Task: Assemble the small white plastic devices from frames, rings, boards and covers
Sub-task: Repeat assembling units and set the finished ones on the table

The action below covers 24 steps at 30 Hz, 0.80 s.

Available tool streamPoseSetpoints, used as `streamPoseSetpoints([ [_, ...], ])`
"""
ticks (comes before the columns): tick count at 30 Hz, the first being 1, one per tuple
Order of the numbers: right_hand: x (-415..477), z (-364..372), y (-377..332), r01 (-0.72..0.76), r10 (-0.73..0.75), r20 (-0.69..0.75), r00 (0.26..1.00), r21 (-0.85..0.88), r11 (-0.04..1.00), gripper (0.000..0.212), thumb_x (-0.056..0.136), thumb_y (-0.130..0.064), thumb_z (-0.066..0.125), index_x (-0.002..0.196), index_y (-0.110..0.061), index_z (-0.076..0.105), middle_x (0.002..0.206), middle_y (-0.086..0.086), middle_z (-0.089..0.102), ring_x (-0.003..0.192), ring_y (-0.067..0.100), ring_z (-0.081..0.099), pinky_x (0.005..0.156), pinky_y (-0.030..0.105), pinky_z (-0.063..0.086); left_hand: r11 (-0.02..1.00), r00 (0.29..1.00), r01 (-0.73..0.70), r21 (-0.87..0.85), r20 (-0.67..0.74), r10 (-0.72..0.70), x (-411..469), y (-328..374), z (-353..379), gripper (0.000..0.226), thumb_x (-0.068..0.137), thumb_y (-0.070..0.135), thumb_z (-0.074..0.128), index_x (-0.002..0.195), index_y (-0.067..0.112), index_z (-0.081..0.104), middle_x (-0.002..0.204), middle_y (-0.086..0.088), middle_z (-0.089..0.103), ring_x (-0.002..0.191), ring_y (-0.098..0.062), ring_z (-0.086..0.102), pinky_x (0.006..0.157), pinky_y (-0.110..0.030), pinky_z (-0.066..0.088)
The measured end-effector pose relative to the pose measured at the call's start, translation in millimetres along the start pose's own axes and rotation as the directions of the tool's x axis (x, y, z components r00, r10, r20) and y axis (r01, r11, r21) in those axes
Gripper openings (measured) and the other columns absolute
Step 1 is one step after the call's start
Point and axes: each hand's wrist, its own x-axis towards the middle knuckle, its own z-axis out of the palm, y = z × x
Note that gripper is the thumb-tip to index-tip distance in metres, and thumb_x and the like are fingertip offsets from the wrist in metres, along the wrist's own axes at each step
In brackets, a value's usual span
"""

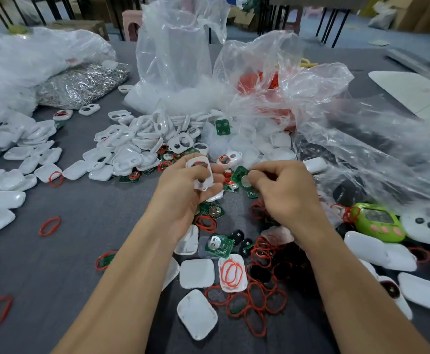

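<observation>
Covers [196, 312] lay between the wrists on a grey table [55, 264]; left hand [183, 195] gripped a frame [200, 172], right hand [285, 192] pinched a half-hidden board [239, 175].

Bare left hand [180, 194] and bare right hand [289, 196] on slender forearms, uncovered throughout
</observation>
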Motion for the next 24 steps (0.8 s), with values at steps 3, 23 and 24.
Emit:
streamPoseSetpoints([
  [3,1.4,-2.6,4.9,-0.038,0.039,0.070,0.997,-0.015,0.999,0.018,0.091,-0.021,0.074,0.076,-0.029,0.078,0.050,-0.018,0.063,0.046,-0.001,0.057,0.053,0.016,0.041,0.997,0.998,-0.034,0.067,-0.041,0.037,1.1,-0.1,0.1,0.033,0.085,-0.015,0.042,0.097,0.007,0.064,0.070,-0.006,0.069,0.056,-0.015,0.061,0.047,-0.022,0.048],
  [23,-40.3,-8.9,-34.4,0.194,0.089,0.462,0.883,-0.529,0.826,0.013,0.077,-0.029,0.085,0.085,-0.036,0.079,0.069,-0.018,0.064,0.060,-0.004,0.058,0.050,0.006,0.038,0.985,0.995,-0.079,0.152,-0.049,0.088,-12.4,-1.2,9.1,0.030,0.052,0.010,0.058,0.081,0.009,0.066,0.068,-0.008,0.062,0.051,-0.016,0.049,0.044,-0.022,0.029],
  [24,-44.9,-6.7,-32.3,0.185,0.087,0.450,0.889,-0.525,0.831,0.013,0.079,-0.028,0.084,0.088,-0.035,0.078,0.073,-0.016,0.065,0.064,-0.001,0.058,0.056,0.012,0.042,0.981,0.995,-0.084,0.174,-0.046,0.094,-12.7,-2.2,9.2,0.029,0.053,0.010,0.058,0.081,0.009,0.066,0.069,-0.009,0.062,0.051,-0.016,0.049,0.043,-0.021,0.030],
])
